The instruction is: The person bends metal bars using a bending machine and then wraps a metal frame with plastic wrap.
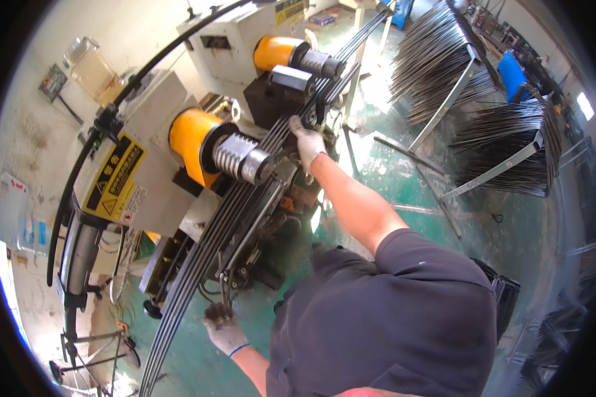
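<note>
A bundle of long thin dark metal rods runs lengthwise through a machine, from the lower left up to the far right. My right hand, in a pale work glove, grips the near side of the rods between two roller heads. Part of its fingers is hidden behind the glove's back. My left hand, gloved with darkened fingertips, is lower down beside the rods. Its fingers curl at the lower end of a thin metal lever. The nearer roller head has a ridged steel roller on an orange housing.
A second orange roller head stands farther along. Thick black hose arches over the machine's left side. On the right, metal racks carry dense stacks of thin rods, with bare steel legs on the green floor.
</note>
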A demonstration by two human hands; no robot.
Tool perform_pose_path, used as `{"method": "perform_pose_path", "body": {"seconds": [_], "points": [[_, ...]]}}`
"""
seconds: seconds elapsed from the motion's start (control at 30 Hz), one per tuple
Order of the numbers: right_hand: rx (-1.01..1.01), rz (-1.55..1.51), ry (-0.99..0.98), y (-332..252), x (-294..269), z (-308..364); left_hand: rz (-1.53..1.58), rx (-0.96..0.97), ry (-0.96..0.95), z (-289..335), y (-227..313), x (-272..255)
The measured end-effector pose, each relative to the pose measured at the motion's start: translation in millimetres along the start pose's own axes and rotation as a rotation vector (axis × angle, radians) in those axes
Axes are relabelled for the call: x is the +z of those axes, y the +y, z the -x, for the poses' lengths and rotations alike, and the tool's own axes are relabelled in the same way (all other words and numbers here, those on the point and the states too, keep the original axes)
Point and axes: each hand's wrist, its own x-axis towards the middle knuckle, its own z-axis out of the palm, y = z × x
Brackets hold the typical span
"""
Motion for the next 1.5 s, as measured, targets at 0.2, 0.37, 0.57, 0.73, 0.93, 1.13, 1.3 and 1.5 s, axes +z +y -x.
{"method": "perform_pose_path", "body": {"seconds": [0.2,0.37,0.57,0.73,0.93,1.13,1.3,1.5], "points": [[0.120,0.262,0.187,100,-117,-8,-0.011,-0.290,0.097,49,-72,-50],[0.189,0.870,0.099,164,-227,-22,-0.176,-0.329,0.445,45,-110,-14],[0.216,1.406,-0.095,177,-282,-81,-0.202,-0.214,0.533,-24,-148,14],[0.342,1.270,-0.164,149,-286,-149,-0.089,-0.218,0.628,-76,-211,79],[0.450,1.087,-0.221,135,-264,-175,-0.228,-0.387,0.221,-70,-260,119],[0.299,1.165,-0.233,141,-284,-119,-0.484,-0.300,0.447,-41,-241,126],[0.140,1.494,-0.308,153,-342,-55,-0.470,-0.225,0.468,-30,-209,98],[0.427,1.524,-0.234,152,-399,-21,-0.375,-0.337,0.376,-45,-219,57]]}}
